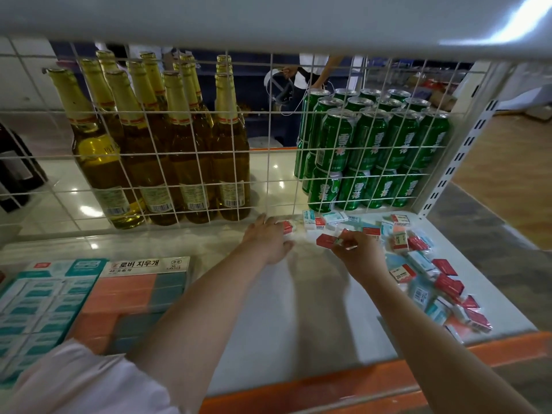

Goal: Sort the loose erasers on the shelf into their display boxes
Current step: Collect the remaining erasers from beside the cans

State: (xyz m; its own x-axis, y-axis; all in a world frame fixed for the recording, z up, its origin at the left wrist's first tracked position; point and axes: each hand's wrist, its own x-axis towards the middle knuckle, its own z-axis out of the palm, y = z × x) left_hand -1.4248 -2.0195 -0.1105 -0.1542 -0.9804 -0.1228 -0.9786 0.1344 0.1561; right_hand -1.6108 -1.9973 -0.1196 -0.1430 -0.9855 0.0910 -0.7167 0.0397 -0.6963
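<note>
Gleaming white shelf (298,309) bearing loose erasers (418,264), wire grid (209,150) behind.

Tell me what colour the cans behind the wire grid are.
Green cans, with silver tops, clearest in the head view.

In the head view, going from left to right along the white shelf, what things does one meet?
Teal display box → salmon display box → left hand on a red eraser → right hand pinching a red eraser → pile of loose erasers.
</note>
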